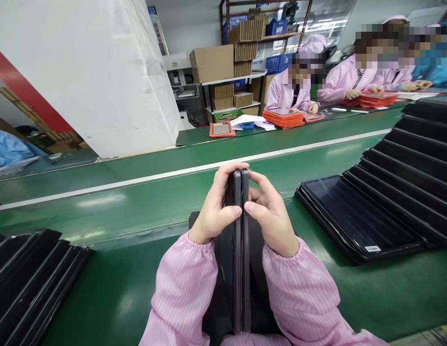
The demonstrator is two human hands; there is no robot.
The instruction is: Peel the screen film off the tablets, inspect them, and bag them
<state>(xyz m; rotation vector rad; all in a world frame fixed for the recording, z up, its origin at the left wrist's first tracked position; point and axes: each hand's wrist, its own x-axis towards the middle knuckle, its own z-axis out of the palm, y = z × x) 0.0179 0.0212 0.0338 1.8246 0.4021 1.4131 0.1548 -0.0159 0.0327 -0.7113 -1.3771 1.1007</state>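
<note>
Two slim black tablets stand upright on edge, side by side, with their narrow sides toward me. My left hand [216,209] is closed around the left tablet [237,274], thumb on its edge and fingers over the far end. On the other side, my right hand [272,216] grips the right tablet [246,274], its thumb near the left thumb. The two tablets are pressed together or nearly so, with a thin dark gap between them. A black sheet or pad [257,269] lies beneath, partly hidden by my arms.
Right of me, a dark-screened panel [363,216] lies beside a leaning row of black sleeves [414,158]. More black sleeves [32,274] are stacked at left. Beyond the green bench [111,288], co-workers in pink [290,91] handle orange-edged stacks [284,118]. A white-wrapped pillar [111,72] stands behind.
</note>
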